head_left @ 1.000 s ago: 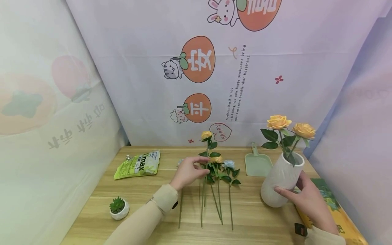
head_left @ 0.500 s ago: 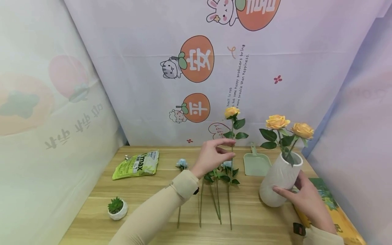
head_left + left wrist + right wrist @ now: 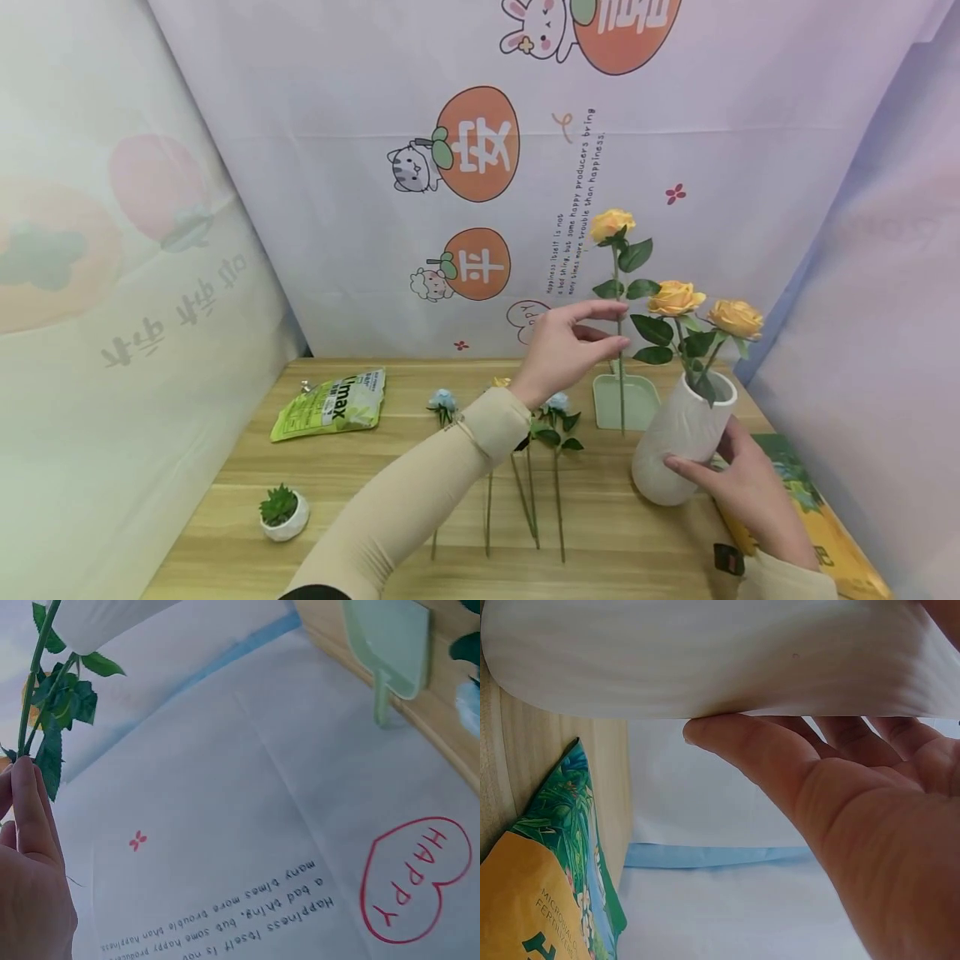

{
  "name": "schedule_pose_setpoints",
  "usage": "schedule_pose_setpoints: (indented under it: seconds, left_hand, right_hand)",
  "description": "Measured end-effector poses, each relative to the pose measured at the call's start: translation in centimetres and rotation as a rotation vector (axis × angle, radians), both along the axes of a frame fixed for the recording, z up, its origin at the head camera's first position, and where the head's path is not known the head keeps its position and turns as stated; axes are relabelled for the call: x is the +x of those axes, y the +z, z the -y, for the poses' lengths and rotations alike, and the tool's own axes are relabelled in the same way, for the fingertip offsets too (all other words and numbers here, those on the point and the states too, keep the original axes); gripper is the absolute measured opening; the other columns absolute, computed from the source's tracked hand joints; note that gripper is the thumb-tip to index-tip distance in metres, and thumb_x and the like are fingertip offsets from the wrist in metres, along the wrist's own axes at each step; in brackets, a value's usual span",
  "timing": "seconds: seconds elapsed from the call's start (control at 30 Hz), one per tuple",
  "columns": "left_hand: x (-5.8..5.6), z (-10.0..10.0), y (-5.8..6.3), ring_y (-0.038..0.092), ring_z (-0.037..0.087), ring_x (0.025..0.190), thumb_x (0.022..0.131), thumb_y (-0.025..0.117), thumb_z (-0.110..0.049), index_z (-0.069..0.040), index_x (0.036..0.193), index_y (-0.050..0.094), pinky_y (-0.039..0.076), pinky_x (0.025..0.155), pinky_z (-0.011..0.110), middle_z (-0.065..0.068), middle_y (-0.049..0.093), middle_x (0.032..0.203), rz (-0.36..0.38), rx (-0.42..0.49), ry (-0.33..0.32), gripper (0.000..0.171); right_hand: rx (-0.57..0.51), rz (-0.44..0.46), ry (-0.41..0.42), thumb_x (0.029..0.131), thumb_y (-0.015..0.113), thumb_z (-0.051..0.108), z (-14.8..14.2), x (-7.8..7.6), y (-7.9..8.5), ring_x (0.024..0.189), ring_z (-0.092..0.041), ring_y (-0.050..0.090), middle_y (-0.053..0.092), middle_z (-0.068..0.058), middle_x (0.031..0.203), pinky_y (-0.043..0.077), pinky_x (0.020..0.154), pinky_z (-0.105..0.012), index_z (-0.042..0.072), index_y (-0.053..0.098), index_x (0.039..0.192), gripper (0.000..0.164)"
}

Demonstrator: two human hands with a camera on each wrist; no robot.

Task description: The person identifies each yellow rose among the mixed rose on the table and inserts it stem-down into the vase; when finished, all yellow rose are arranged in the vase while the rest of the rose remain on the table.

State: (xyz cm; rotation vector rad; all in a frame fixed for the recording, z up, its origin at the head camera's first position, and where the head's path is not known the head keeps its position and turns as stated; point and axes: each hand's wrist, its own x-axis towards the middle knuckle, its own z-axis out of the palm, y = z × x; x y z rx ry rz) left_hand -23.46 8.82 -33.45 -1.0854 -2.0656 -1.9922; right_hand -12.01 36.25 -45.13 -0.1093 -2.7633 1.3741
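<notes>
Your left sleeve (image 3: 420, 500) covers part of the flowers (image 3: 557, 467) lying toward 5 and 6 o'clock on the tabletop (image 3: 337, 467). The vase (image 3: 678, 454), at 4 o'clock, hides some fingers of your right hand (image 3: 761, 500), which grips its side; two yellow roses (image 3: 677, 298) stand in it. At 2 o'clock your left hand (image 3: 566, 346) pinches a yellow rose (image 3: 611, 226) by its stem, clear of the vase. Since half a second ago, that rose has risen, shifting between 1 and 2 o'clock.
</notes>
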Motion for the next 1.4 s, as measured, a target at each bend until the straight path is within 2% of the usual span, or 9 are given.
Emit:
schedule_pose_setpoints:
  seconds: [0.1,0.23,0.37,0.67,0.8,0.9,1.07,1.23,1.4]
  left_hand:
    - [0.0,-1.0,0.6,0.077,0.004,0.091,0.094,0.085,-0.007,-0.014,0.133,0.077,0.067,0.076,0.031,-0.002,0.077,0.127,-0.013,0.018,-0.018,0.04]
    - [0.0,-2.3,1.0,0.076,0.001,0.09,0.094,0.086,-0.009,-0.014,0.134,0.077,0.066,0.076,0.026,-0.005,0.077,0.127,-0.063,-0.009,-0.019,0.04]
    - [-0.1,-3.5,1.5,0.075,-0.001,0.09,0.095,0.085,-0.009,-0.015,0.134,0.076,0.065,0.077,0.024,-0.005,0.076,0.128,-0.072,-0.018,-0.016,0.04]
    - [-0.3,-5.7,2.9,0.077,0.002,0.084,0.093,0.086,-0.006,-0.014,0.133,0.077,0.067,0.075,0.029,-0.008,0.078,0.118,0.067,0.054,-0.01,0.041]
    - [-0.5,-6.3,3.2,0.078,0.006,0.082,0.093,0.085,-0.003,-0.014,0.132,0.077,0.067,0.078,0.029,-0.01,0.078,0.116,0.137,0.127,-0.019,0.041]
    - [-0.9,-6.6,3.3,0.078,0.008,0.081,0.092,0.085,0.001,-0.011,0.13,0.077,0.067,0.078,0.03,-0.009,0.078,0.113,0.162,0.217,-0.016,0.04]
    - [-1.4,-7.0,3.2,0.078,0.006,0.081,0.092,0.085,0.001,-0.01,0.129,0.078,0.067,0.077,0.03,-0.01,0.078,0.113,0.111,0.268,0.049,0.039]
    - [-1.6,-7.1,2.7,0.076,0.001,0.083,0.093,0.085,-0.003,-0.012,0.13,0.077,0.065,0.078,0.025,-0.007,0.078,0.118,0.001,0.222,0.114,0.039]
    - [-1.3,-7.2,1.8,0.075,-0.003,0.085,0.094,0.085,-0.004,-0.011,0.13,0.077,0.064,0.078,0.022,-0.001,0.079,0.12,-0.102,0.155,0.14,0.038]
  right_hand:
    - [-0.004,0.0,0.001,0.091,0.086,0.052,0.0,0.0,0.0,0.145,-0.059,0.041,0.04,-0.035,0.161,0.04,0.106,-0.08,0.002,0.018,0.17,0.115]
    - [-0.002,0.007,-0.001,0.091,0.086,0.053,0.1,0.0,0.0,0.144,-0.059,0.041,0.039,-0.036,0.161,0.04,0.106,-0.081,0.001,0.017,0.17,0.117]
    - [-0.004,-0.005,0.002,0.091,0.086,0.051,0.1,0.1,0.0,0.144,-0.059,0.042,0.04,-0.036,0.16,0.041,0.106,-0.08,0.0,0.018,0.169,0.116]
    - [-0.016,-0.02,0.011,0.092,0.087,0.049,0.2,0.2,0.2,0.143,-0.056,0.044,0.041,-0.034,0.16,0.043,0.105,-0.079,0.002,0.023,0.168,0.11]
    - [-0.007,-0.015,0.008,0.091,0.086,0.051,0.2,0.2,0.1,0.144,-0.056,0.044,0.04,-0.034,0.161,0.044,0.105,-0.078,0.001,0.022,0.168,0.112]
    - [0.0,-0.021,0.009,0.092,0.086,0.051,0.2,0.2,0.1,0.143,-0.056,0.045,0.041,-0.034,0.161,0.045,0.105,-0.078,0.001,0.021,0.169,0.112]
    - [-0.007,-0.035,0.012,0.092,0.086,0.049,0.3,0.3,0.0,0.142,-0.056,0.046,0.043,-0.033,0.159,0.046,0.104,-0.077,0.001,0.022,0.169,0.111]
    - [0.001,-0.052,0.011,0.092,0.087,0.049,0.3,0.3,0.1,0.141,-0.055,0.048,0.045,-0.033,0.157,0.045,0.104,-0.077,0.0,0.025,0.166,0.108]
    - [0.007,-0.055,0.008,0.092,0.087,0.05,0.4,0.3,0.1,0.14,-0.055,0.049,0.046,-0.032,0.156,0.046,0.104,-0.077,0.0,0.026,0.166,0.108]
